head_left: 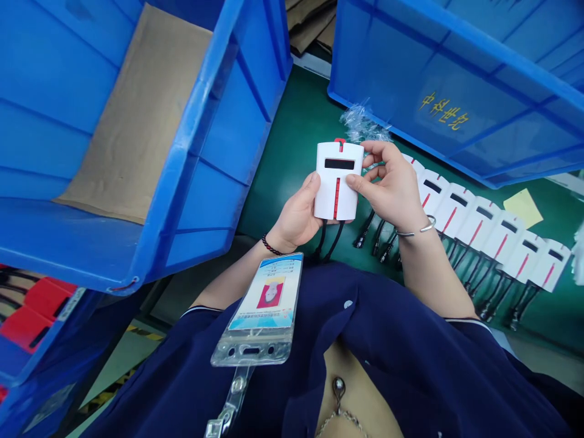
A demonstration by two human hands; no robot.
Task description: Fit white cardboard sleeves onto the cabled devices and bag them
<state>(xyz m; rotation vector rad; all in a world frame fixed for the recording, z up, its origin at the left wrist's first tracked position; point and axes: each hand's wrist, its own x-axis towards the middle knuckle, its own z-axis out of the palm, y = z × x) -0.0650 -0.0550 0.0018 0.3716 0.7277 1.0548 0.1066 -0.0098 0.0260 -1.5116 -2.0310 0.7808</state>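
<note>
Work seems partway: left hand (298, 213) and right hand (395, 182) grip white-and-red plastic box (338, 185); matching row (481, 225), three o'clock, likely done.

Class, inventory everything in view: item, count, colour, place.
Held device: one, white and red, between both hands
Lined-up devices: seven visible, white and red, right
Table: one, green, centre
Bins: at least three, blue, left and upper right
Sheets: several, brown, left bin and top centre
Red devices: several, red, lower left
Plastic wrap: some, clear, by upper-right bin
Paper: one, yellow, right
Badge: one, clear holder, lower centre
Bracelets: two, dark and silver, wrists
Necklace: one, silver, bottom
Shirt: one, navy, bottom
Left hand: one, bare, centre
Right hand: one, bare, centre
</note>
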